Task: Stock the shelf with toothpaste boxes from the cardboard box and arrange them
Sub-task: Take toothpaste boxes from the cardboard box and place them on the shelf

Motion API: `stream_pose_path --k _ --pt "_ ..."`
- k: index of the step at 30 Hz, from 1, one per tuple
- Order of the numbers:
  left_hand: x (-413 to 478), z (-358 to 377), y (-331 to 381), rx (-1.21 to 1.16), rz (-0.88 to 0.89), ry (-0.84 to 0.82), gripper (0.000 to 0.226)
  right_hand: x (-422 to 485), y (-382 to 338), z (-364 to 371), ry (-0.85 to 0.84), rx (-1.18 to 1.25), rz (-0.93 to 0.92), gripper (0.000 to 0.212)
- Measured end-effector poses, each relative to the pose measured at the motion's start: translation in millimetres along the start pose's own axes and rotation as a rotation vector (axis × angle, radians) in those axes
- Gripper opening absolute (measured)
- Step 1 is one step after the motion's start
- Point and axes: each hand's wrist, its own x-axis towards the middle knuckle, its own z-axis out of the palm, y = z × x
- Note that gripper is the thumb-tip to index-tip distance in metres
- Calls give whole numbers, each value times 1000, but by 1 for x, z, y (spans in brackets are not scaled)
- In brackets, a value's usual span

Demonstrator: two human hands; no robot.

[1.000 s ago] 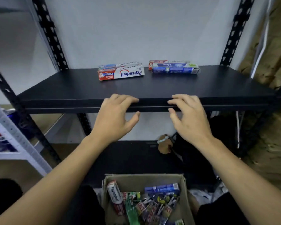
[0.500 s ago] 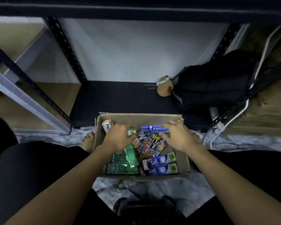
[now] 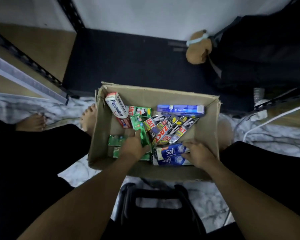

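Brown cardboard box [image 3: 206, 122], open at the top, sits on the white marbled floor [image 3: 275, 139] in front of the black bottom shelf [image 3: 137, 63]. It holds the toothpaste boxes in a loose jumble. The left hand [image 3: 134, 148] is inside it, fingers curled round a slim green toothpaste box [image 3: 143, 134] that tilts up over other green boxes [image 3: 115, 140] lying flat by the left wall. The right hand [image 3: 198, 154] pinches the right end of the upper blue-and-white Safi box [image 3: 171, 152], thumb below and fingers on top. A second Safi box [image 3: 168, 161] lies touching it on the near side. Black-and-silver Zact boxes [image 3: 170, 129] fan across the middle. A white-and-red Pepsodent box [image 3: 117, 108] leans in the far left corner, and a long blue box [image 3: 180, 109] lies along the far wall. A brown plush toy [image 3: 197, 49] rests on the shelf's right side.
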Motion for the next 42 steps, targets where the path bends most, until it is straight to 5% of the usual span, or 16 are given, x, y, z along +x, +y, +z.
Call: stream_pose_path --k 7,12,24,27,42 --pt "5 36 11 -248 -123 75 97 32 8 16 -101 61 108 68" --pt "16 38 7 -367 -169 93 96 51 13 24 -119 84 144 52" --pt "20 46 -5 -269 -177 150 97 65 21 23 -256 -132 48 57" --pt "17 39 -21 -205 -142 141 94 64 20 15 -251 -47 -33 39" --pt "-19 2 -19 -218 16 260 52 -7 -2 -5 75 140 -54 42"
